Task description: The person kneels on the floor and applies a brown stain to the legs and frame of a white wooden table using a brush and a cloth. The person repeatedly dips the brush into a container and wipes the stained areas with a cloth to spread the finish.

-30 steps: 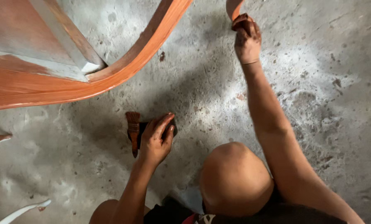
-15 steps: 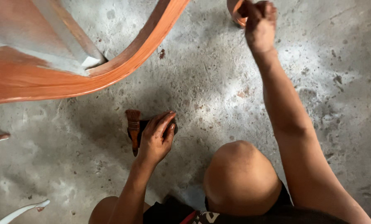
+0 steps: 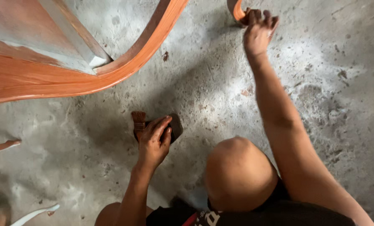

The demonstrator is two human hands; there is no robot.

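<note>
Concrete floor (image 3: 220, 83): mottled grey, pale whitish patches toward top right, darker grey blotches near left edge, small rust-brown specks scattered.

Curved wood frame (image 3: 124, 69), top-left corner: glossy orange-brown w/ faint darker grain streaks; inner panel dull reddish-brown, w/ a pale grey-white batten across it.

Curved wood piece (image 3: 236, 10) at top edge: same orange, darker brown on its shaded side.

Brush (image 3: 139, 122), mid-floor: bristles stained reddish-brown, dark band below them, handle black-brown.

Dark pad (image 3: 176, 127) under left hand (image 3: 153, 144): blackish-brown.

Shorts (image 3: 254, 215) at bottom edge: black w/ red and white print.

Thin strip (image 3: 32, 214), bottom-left corner: white. Stick (image 3: 3, 146) at left edge: pinkish-brown.
</note>
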